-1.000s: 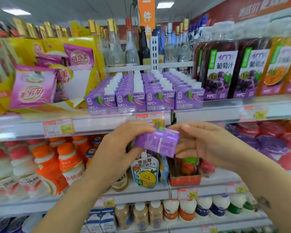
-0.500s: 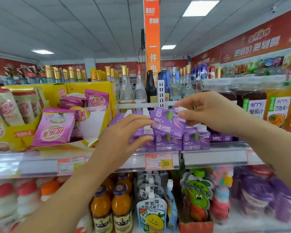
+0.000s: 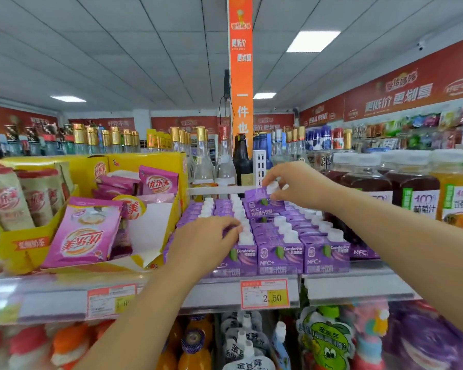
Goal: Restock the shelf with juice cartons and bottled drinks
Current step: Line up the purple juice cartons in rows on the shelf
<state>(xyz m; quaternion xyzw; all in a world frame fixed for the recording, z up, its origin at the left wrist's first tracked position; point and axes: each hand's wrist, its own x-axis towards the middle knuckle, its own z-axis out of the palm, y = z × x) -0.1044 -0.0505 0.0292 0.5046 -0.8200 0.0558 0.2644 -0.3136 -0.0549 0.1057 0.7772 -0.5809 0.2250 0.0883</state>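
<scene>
A small purple juice carton (image 3: 261, 205) with a white cap hangs above the back rows of matching purple cartons (image 3: 278, 252) on the shelf (image 3: 217, 292). My right hand (image 3: 297, 188) pinches it by its top, near the cap. My left hand (image 3: 203, 244) rests on the front cartons at the left of the block, fingers bent over their white caps. Dark grape juice bottles (image 3: 414, 193) and an orange juice bottle (image 3: 457, 198) stand to the right on the same shelf.
Yellow display boxes with pink milk-tea sachets (image 3: 86, 233) fill the shelf's left side. Glass liquor bottles (image 3: 203, 158) stand behind the cartons. A price tag (image 3: 265, 293) reads 2.50. Below are orange bottles (image 3: 195, 345) and juice pouches (image 3: 324, 343).
My right hand has carried the purple carton further back over the rows. My left hand has moved onto the front cartons. The view has tilted up slightly.
</scene>
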